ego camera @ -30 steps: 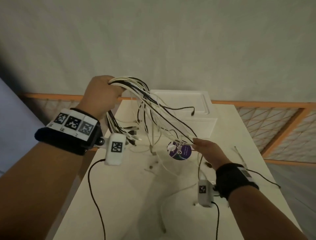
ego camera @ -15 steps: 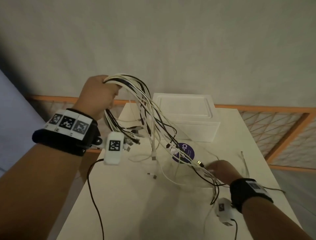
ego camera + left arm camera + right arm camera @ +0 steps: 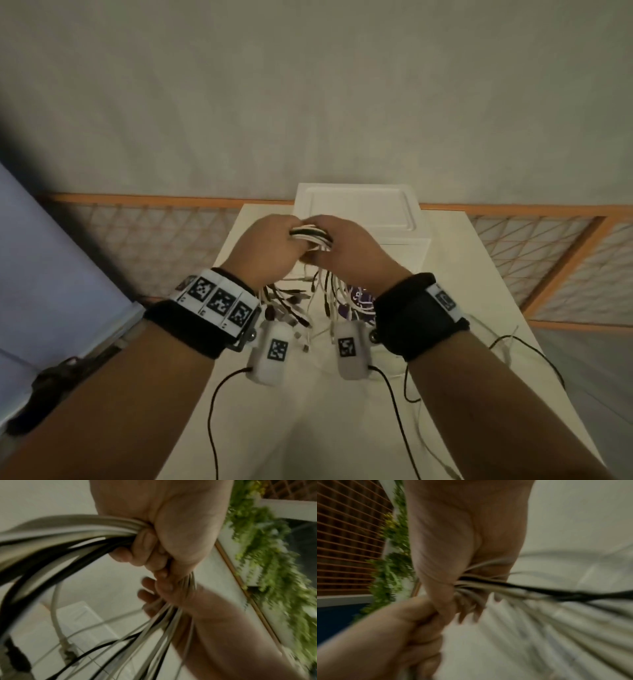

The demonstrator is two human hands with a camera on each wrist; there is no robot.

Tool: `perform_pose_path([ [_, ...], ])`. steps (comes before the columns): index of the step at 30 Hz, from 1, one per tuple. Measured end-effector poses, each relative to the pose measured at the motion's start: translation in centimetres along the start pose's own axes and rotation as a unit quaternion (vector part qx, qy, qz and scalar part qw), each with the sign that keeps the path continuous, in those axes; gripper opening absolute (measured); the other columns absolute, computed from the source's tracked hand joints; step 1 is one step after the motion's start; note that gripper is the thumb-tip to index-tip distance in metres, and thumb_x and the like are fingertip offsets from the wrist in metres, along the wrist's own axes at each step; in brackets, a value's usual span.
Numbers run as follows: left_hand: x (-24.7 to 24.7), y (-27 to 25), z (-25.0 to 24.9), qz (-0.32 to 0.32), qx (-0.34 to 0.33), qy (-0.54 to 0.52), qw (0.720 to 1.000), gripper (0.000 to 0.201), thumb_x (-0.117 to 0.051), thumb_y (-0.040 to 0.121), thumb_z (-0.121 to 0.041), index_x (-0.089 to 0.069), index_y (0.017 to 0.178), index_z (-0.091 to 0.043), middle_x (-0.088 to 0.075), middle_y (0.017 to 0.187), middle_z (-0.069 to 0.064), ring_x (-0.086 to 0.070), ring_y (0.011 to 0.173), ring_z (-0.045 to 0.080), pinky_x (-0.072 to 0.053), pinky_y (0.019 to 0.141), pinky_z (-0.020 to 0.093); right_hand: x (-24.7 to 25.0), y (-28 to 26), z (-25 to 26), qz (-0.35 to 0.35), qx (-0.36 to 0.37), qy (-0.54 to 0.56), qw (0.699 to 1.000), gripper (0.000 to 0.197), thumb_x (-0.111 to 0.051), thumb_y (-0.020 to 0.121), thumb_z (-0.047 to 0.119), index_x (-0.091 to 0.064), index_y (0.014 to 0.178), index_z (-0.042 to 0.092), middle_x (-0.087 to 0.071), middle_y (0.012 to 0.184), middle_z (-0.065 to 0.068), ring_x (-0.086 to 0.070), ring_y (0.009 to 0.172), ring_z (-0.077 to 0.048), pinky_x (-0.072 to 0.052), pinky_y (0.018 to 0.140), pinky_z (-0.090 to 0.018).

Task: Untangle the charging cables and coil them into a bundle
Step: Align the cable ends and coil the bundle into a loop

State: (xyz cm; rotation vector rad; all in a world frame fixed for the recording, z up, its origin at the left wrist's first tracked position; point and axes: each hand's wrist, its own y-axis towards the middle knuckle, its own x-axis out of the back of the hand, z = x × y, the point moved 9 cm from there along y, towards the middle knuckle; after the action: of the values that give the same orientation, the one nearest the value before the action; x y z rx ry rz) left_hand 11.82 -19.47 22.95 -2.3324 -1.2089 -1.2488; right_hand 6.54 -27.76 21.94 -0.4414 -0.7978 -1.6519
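Left hand (image 3: 270,253) and right hand (image 3: 352,253) both clench the white-and-black charging cables (image 3: 310,234), mid-coiling; next, gather the dangling ends below.

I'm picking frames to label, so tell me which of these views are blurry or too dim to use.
Head view: dim but fairly sharp, left hand and right hand clear on the cable bundle, corners darkened. Left wrist view: cables smeared near the lens, fingers readable. Right wrist view: worst, heavy motion blur streaks the cables and the plants.
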Motion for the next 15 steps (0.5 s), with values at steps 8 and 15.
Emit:
perform_pose_path([
  [8,-2.8,-2.2,8.8,0.114,0.114,0.050,0.986,0.035,-0.072,0.079,-0.043,-0.061,0.091,-0.011,-0.066,0.085,0.006,-0.064,0.084,0.025,-0.049,0.072,0.036,-4.2,-2.3,-6.6,0.032,-0.084,-0.079,0.993,0.035,-0.049,0.096,0.038,-0.052,0.076,0.009,-0.048,0.066,-0.001,-0.051,0.067,-0.023,-0.037,0.062,-0.033],
  [15,-5.3,-2.5,1.7,0.130,-0.062,0.156,0.977,0.099,-0.083,0.065,-0.034,-0.025,0.145,-0.024,-0.058,0.116,-0.001,-0.056,0.110,0.020,-0.042,0.094,0.033,-5.0,-1.3,-1.3,0.076,0.043,-0.332,0.939,0.020,-0.043,0.093,0.018,-0.058,0.099,0.005,-0.063,0.090,-0.011,-0.061,0.082,-0.030,-0.036,0.059,-0.032],
])
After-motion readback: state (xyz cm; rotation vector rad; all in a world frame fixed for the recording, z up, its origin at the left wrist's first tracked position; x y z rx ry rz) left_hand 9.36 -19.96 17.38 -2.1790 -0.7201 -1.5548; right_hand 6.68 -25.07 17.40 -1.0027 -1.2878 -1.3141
